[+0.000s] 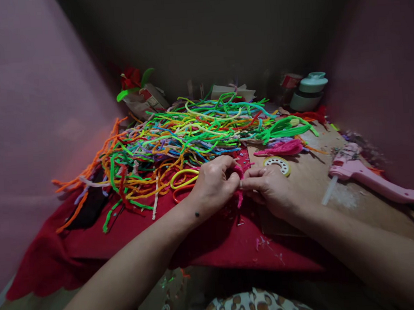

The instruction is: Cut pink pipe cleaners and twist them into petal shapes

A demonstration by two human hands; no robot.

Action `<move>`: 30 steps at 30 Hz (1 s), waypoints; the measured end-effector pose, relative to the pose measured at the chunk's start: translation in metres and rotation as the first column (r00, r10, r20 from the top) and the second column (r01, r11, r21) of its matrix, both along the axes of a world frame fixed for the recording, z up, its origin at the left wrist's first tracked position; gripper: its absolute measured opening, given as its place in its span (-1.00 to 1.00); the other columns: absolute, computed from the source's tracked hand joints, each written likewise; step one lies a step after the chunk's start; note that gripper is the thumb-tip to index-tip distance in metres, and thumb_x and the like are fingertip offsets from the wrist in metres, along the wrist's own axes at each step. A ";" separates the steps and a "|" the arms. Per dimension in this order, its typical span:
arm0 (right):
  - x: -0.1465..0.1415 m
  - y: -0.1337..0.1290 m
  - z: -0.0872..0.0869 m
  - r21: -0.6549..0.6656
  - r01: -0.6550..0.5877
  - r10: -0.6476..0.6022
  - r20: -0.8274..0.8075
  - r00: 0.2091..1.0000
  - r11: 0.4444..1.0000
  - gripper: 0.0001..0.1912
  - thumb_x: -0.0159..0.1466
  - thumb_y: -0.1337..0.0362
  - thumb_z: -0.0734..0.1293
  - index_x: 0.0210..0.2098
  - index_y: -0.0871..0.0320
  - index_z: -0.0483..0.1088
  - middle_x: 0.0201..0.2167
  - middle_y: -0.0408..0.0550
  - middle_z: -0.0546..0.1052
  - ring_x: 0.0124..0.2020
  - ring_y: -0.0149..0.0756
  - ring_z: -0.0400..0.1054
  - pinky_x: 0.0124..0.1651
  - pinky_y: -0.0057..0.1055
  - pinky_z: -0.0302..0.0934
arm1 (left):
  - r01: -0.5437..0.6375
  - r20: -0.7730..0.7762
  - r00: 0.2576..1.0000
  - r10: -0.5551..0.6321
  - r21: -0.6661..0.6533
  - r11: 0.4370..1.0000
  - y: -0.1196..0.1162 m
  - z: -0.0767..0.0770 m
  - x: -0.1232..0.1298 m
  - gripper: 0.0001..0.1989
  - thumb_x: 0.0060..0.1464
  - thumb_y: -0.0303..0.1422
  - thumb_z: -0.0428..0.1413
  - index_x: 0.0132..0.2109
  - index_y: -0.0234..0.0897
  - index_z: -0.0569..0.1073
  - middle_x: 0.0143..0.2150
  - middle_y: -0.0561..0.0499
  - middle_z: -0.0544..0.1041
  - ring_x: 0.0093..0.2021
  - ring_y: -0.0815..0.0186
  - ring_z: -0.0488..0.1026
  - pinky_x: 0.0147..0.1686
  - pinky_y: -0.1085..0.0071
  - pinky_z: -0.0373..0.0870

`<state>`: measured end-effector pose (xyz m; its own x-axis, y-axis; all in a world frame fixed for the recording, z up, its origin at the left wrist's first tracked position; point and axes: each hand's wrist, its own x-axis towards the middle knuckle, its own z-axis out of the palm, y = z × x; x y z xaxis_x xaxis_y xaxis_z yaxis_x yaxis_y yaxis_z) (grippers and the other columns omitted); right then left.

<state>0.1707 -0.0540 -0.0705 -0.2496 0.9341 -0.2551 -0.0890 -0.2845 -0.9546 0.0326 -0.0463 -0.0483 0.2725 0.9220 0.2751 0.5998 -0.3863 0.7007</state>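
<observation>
My left hand (215, 180) is closed on a pink pipe cleaner (240, 199) near the front middle of the table. Fingertips of my right hand (270, 188) pinch the same piece from the other side, so the two hands almost touch. Part of the pipe cleaner is hidden behind the fingers. Just left of my left hand lie scissors with yellow and red handles (183, 179), their blades out of sight. Behind my right hand are a roll of tape (277, 165) and a bundle of pink pipe cleaners (284, 147).
A wide heap of coloured pipe cleaners (191, 132) covers the back and left of the red cloth (213, 253). On the right, a pink glue gun (373, 175) rests on cardboard (310, 186). A lidded jar (309, 92) and a red flower (131, 78) stand behind.
</observation>
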 end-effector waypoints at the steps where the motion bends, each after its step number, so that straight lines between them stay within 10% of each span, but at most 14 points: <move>1: 0.001 0.000 0.000 0.004 -0.003 0.003 0.002 1.000 1.000 -0.82 -0.12 0.38 0.32 -0.77 0.18 0.23 -0.83 -0.27 0.19 -0.79 -0.58 -0.05 -0.70 -0.51 -0.29 | 0.004 0.037 0.999 -0.003 -0.039 0.999 0.000 0.001 0.000 -0.87 -0.11 -0.55 0.00 -0.41 -0.34 0.43 -0.48 0.06 0.43 -0.47 0.43 0.32 -0.44 0.51 0.24; 9: 0.008 0.007 -0.006 0.090 0.034 -0.022 -0.129 0.991 0.995 -0.71 0.01 0.26 0.40 -0.68 0.17 0.21 -0.81 -0.31 0.16 -0.77 -0.58 -0.06 -0.68 -0.49 -0.27 | 0.248 0.419 0.908 -0.009 -0.520 0.817 0.008 0.012 -0.010 -0.77 -0.04 -0.25 0.15 -0.31 -0.32 0.36 -0.61 0.15 0.35 -0.71 0.54 0.15 -0.71 0.58 0.04; 19: 0.010 0.011 -0.008 0.117 0.026 -0.006 -0.166 0.986 0.993 -0.78 0.03 0.24 0.38 -0.61 0.19 0.29 -0.72 -0.24 0.26 -0.72 -0.52 0.07 -0.65 -0.48 -0.09 | 0.100 0.043 0.995 -0.096 -0.108 0.989 0.004 0.005 -0.008 -0.87 0.06 -0.39 0.04 -0.43 -0.32 0.38 -0.57 0.12 0.35 -0.55 0.48 0.24 -0.51 0.54 0.17; 30: 0.008 0.011 -0.002 0.171 0.072 -0.047 -0.148 0.988 0.983 -0.83 0.05 0.27 0.34 -0.59 0.19 0.30 -0.74 -0.27 0.24 -0.73 -0.53 0.06 -0.65 -0.50 -0.08 | 0.160 0.384 0.923 0.007 -0.400 0.902 0.003 0.007 -0.003 -0.82 0.01 -0.30 0.10 -0.39 -0.34 0.31 -0.54 0.13 0.34 -0.60 0.51 0.24 -0.60 0.57 0.20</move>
